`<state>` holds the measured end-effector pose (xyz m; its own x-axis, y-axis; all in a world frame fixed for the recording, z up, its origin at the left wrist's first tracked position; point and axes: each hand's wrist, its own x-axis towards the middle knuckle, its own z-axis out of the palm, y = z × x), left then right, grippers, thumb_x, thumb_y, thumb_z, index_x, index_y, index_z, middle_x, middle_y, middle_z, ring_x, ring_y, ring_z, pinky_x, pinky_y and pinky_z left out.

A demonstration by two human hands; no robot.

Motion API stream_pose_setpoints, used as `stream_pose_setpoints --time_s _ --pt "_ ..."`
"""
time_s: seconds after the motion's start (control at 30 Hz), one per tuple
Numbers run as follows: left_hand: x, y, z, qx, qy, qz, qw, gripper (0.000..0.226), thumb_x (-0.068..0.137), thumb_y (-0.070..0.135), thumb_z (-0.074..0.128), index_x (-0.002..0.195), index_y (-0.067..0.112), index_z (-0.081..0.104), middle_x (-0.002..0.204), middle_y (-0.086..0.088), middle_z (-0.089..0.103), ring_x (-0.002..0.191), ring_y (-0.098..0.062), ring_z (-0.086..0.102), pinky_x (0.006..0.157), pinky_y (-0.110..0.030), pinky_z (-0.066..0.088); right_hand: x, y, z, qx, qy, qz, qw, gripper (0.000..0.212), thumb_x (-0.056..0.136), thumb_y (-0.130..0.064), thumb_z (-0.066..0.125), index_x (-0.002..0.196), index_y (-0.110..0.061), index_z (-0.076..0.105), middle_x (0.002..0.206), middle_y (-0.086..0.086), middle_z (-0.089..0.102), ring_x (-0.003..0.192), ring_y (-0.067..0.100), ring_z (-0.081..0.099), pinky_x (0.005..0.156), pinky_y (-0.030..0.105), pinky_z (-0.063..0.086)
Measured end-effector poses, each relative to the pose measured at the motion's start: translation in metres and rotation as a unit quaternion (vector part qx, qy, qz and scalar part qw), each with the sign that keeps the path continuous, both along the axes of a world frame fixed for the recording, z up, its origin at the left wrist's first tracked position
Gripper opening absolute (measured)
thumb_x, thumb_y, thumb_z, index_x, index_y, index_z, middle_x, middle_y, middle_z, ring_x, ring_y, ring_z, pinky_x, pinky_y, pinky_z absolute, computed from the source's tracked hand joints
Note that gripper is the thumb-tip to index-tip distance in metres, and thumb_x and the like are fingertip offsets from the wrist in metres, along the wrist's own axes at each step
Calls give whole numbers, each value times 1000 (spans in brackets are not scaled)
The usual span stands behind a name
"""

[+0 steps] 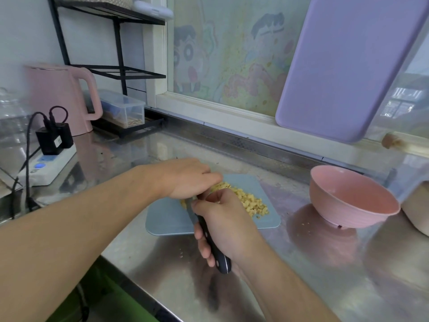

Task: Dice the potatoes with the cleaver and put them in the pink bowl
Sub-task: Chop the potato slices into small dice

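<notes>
A pile of small yellow potato dice lies on a pale blue cutting board in the middle of the steel counter. My right hand grips the cleaver's black handle; the blade is mostly hidden between my hands. My left hand rests palm down over the left end of the pile, its fingers bent over the potato and the blade's back. The pink bowl stands to the right of the board, tilted, with nothing visible inside.
A lilac board leans against the window at the back right. A pink kettle, a power strip with plugs, a clear box and a black rack stand at the left. Another pale bowl touches the right edge. Crumbs dot the counter.
</notes>
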<state>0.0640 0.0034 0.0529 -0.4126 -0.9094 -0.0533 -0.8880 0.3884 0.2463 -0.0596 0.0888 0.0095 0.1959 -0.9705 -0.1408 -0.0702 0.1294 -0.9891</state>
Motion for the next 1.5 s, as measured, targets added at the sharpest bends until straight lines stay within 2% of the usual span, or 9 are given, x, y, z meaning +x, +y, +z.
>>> stream_pose_setpoints --time_s 0.13,0.3,0.47,0.87,1.0,1.17,1.3,1.43,1.5 --pt "-1 -1 -2 -9 -10 -4 1000 66 108 57 27 72 15 62 77 -6 62 83 -27 62 83 -44 50 -2 -2 0 -13 0 3 1000 13 101 -20 52 92 -11 51 63 15 55 32 21 45 39 22 38" --pt "3 -5 0 -42 43 -32 998 71 102 61 27 74 15 72 75 -1 71 77 -17 65 84 -46 53 -3 -6 -2 -20 10 -6 1000 18 98 -19 54 107 -4 48 60 13 56 31 23 46 39 22 38" --pt "-3 -2 0 -22 -10 -28 999 67 108 58 26 60 17 47 65 -2 52 65 -18 51 65 -38 36 -4 -4 0 -32 20 7 999 13 100 -19 52 103 -6 52 60 14 56 31 23 46 39 22 38" --pt "0 -2 13 -40 1 -8 999 77 106 65 20 74 21 76 80 3 70 82 -14 66 87 -40 53 -6 -2 4 -6 -20 -22 1000 21 100 -26 60 104 -17 42 61 11 57 34 22 43 39 22 34" --pt "3 4 20 -62 130 -29 989 68 108 59 28 80 24 78 88 12 75 87 -3 68 87 -32 51 -9 -2 7 2 -35 -26 999 21 100 -26 60 105 -15 42 62 11 56 34 21 42 39 22 34" --pt "16 10 14 -193 413 51 888 30 103 27 48 81 19 67 84 -2 69 88 -21 65 86 -49 53 -17 -2 11 17 -63 -38 997 20 99 -21 61 103 -13 43 61 11 54 35 21 38 38 21 31" --pt "25 15 -28 -200 419 141 874 16 95 17 62 82 25 66 76 5 66 68 -7 60 66 -32 49 -21 -1 14 23 -70 -35 997 17 100 -20 60 100 -12 45 61 12 53 34 20 38 38 21 30" --pt "30 28 -71 -223 342 110 906 21 82 9 73 87 29 68 89 16 68 90 5 62 79 -8 45 -21 0 16 30 -74 -19 997 15 100 -17 56 91 -8 47 61 12 50 33 19 36 37 19 29" --pt "32 33 -82 -237 312 83 916 21 81 9 74 87 28 69 90 19 67 94 6 60 82 -7 43 -21 2 17 36 -76 -14 996 16 99 -16 56 87 -8 51 61 12 50 34 19 36 36 19 28"
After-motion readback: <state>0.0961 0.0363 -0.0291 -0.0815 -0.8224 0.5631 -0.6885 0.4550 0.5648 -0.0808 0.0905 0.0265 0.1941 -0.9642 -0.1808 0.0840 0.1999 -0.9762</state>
